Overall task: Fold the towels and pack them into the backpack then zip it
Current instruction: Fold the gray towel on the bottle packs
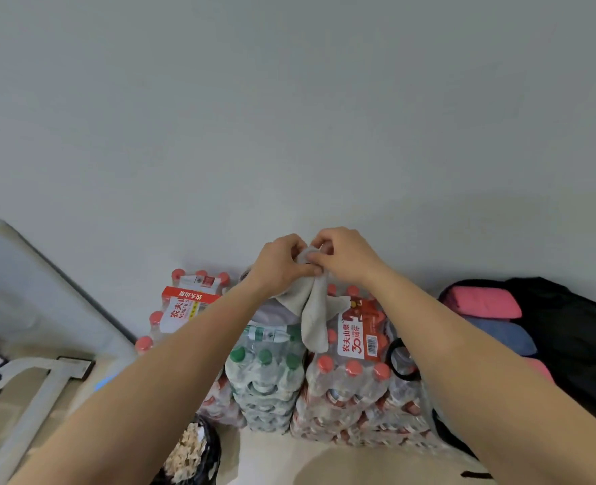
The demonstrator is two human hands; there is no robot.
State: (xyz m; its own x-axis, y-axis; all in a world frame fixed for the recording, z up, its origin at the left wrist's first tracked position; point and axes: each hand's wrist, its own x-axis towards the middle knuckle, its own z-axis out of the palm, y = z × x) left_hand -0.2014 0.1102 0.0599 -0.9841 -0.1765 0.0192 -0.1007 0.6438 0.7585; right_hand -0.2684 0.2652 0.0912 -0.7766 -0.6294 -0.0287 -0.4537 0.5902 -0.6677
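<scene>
Above the bottle packs (345,372), left hand (282,266) and right hand (343,255) apparently pinch a grey towel (315,316).

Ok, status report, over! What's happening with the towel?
Left hand, right hand pinch grey towel, hanging over water packs. Backpack open at right, pink towel inside. Way looks clear.

- Red-capped bottle pack (350,379), just right of the grey towel (313,320): its red-and-white label (361,332) reads "农夫山泉" running sideways, with a large "30" and a barcode whose digits are too small to read.
- Second red-capped pack (156,330), left of the grey towel: its white label (181,316) reads "农夫山" and "NONGFU S", the rest hidden.
- Green-capped pack (265,376), below the grey towel: green print, unreadable.
</scene>
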